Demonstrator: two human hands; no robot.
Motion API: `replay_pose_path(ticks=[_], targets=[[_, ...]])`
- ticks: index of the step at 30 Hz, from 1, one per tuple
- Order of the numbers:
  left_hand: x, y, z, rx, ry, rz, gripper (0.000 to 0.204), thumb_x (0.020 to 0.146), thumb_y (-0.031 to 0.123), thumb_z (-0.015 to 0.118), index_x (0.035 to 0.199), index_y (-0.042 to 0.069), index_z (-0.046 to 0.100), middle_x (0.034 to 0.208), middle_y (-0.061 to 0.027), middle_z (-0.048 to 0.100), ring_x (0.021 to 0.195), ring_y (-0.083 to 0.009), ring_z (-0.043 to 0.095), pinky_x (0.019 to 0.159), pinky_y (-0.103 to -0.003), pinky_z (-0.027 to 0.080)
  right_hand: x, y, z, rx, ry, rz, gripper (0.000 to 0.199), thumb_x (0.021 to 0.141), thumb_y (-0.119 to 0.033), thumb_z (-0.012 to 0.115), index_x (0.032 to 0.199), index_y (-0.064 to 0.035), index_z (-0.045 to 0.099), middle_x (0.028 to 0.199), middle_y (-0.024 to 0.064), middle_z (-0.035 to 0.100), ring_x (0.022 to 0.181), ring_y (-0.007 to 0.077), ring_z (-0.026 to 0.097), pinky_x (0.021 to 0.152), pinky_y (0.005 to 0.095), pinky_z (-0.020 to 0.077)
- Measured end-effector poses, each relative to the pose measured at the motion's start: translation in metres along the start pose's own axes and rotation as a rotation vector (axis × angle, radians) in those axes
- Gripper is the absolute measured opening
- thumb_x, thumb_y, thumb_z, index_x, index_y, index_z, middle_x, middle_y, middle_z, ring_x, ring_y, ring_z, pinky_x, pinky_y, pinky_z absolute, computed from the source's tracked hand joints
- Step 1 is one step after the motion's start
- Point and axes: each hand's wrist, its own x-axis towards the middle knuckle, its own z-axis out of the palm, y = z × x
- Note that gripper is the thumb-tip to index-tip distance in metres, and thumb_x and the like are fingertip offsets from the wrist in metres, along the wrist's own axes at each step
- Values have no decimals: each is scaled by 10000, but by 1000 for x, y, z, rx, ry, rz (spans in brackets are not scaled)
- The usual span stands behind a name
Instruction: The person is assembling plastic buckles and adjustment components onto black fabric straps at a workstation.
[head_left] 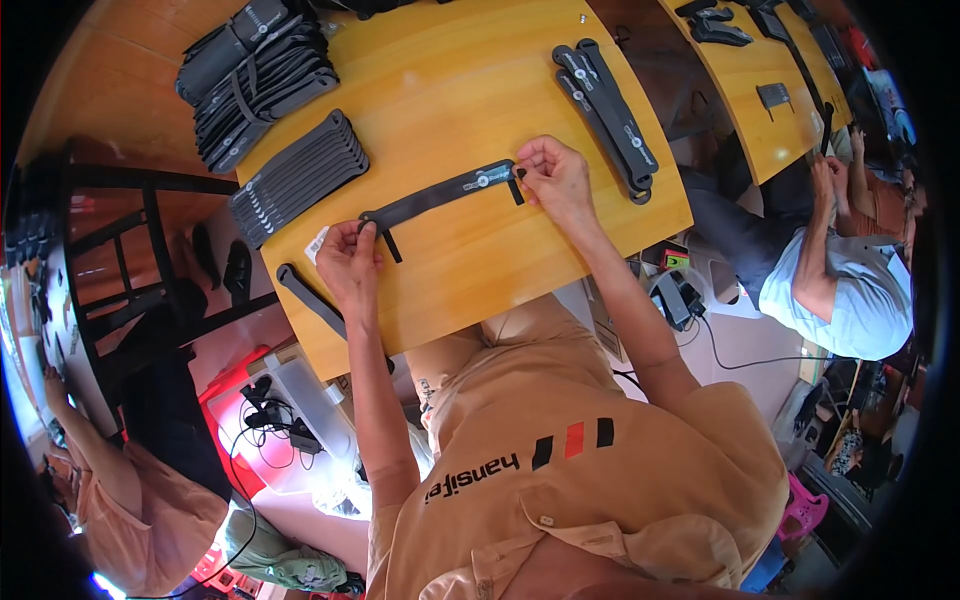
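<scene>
A flat black strap with rounded ends and pale printing stretches between my hands above the wooden table. My left hand pinches its left end between thumb and fingers. At the other end, my right hand is closed on the strap's tip. A thin black tab hangs down near each end. Beside my left fingers is a small white tag; what it is attached to is hidden. Another black strap lies by the table's near left edge, partly behind my left forearm.
Overlapping similar straps form a row at the left, with a tied bundle behind. A strap pile lies right. Co-workers sit on both sides, one in a light blue shirt. Cables and a power adapter lie below.
</scene>
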Motion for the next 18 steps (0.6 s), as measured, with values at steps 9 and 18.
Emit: replay_pose_path(ticks=[9,18], targets=[[0,2,0,10,12,-21,118,810,72,647,812,-32,591,628,-22,561,449,-64,475,403,-198,384,0,0,2,-51,43,-36,158,703,98,533,837,22,570,647,41,571,500,79,546,413,219,445],[-1,4,3,59,33,9,137,812,87,647,814,-38,590,613,-31,561,441,-70,469,399,-208,372,-1,-4,2,-56,57,-34,144,693,88,531,818,27,569,633,47,565,479,88,540,407,224,429]])
